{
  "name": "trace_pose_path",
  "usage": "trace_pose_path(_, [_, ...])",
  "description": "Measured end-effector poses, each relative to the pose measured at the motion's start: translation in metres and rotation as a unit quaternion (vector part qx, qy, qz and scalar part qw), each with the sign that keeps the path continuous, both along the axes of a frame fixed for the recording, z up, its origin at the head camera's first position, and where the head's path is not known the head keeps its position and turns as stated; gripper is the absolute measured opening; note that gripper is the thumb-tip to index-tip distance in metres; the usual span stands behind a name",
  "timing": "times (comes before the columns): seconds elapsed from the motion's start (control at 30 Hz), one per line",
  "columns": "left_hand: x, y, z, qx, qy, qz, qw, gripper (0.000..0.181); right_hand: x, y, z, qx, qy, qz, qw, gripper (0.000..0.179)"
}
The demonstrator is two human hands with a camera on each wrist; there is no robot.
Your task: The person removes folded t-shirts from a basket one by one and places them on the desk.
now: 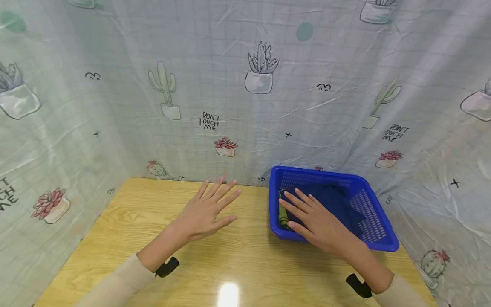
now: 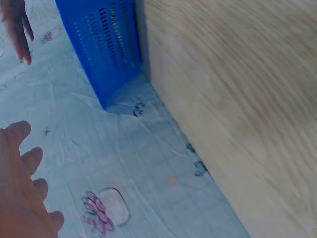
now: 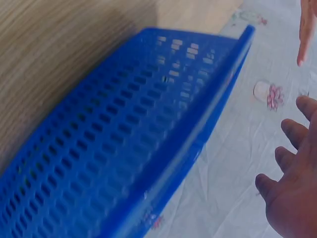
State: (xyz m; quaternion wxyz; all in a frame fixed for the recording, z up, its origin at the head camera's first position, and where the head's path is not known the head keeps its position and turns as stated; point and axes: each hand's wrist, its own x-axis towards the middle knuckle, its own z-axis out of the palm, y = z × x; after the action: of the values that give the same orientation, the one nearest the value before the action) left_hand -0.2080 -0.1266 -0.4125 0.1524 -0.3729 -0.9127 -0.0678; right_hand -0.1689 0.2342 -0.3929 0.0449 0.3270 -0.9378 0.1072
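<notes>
Ten fingers (image 1: pixel 229 199) spread wide, right hand (image 1: pixel 319 224) above the blue basket (image 1: pixel 371 211)

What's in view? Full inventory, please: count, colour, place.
basket: 1, blue, far right part of the table
dark cloth: at least 1 piece, dark blue, inside the basket
rolled cloth: at least 1, olive green, left end inside the basket
table: 1, yellowish wood grain, under the basket
printed sheet: count unclear, pale grey with cactus prints, behind the table and at both sides
wrist pieces: 2, black, one at each wrist
sleeves: 2, cream, one per forearm
left hand: 1, bare, over the table, fingers spread
right hand: 1, bare, over the basket
</notes>
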Motion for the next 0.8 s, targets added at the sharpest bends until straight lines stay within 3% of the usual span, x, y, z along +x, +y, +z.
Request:
trace_pose_path(0.2, [-0.005, 0.035, 0.01, 0.015, -0.028, -0.026, 0.9991, 0.068, -0.004, 0.024, 0.008, -0.001, -0.007, -0.025, 0.9997, 0.06])
trace_pose_path(0.43, [-0.02, 0.078, 0.025, 0.035, -0.049, -0.042, 0.9973, 0.07, -0.013, 0.051, 0.023, 0.008, 0.007, -0.046, 0.9989, 0.058])
trace_pose_path(0.63, [-0.032, 0.114, 0.031, 0.049, -0.097, -0.05, 0.9929, 0.073, -0.019, 0.075, 0.039, 0.013, 0.009, -0.076, 0.997, 0.06])
trace_pose_path(0.8, [-0.043, 0.144, 0.034, 0.075, -0.143, -0.063, 0.9849, 0.073, -0.028, 0.097, 0.045, 0.0, -0.008, -0.092, 0.9958, 0.067])
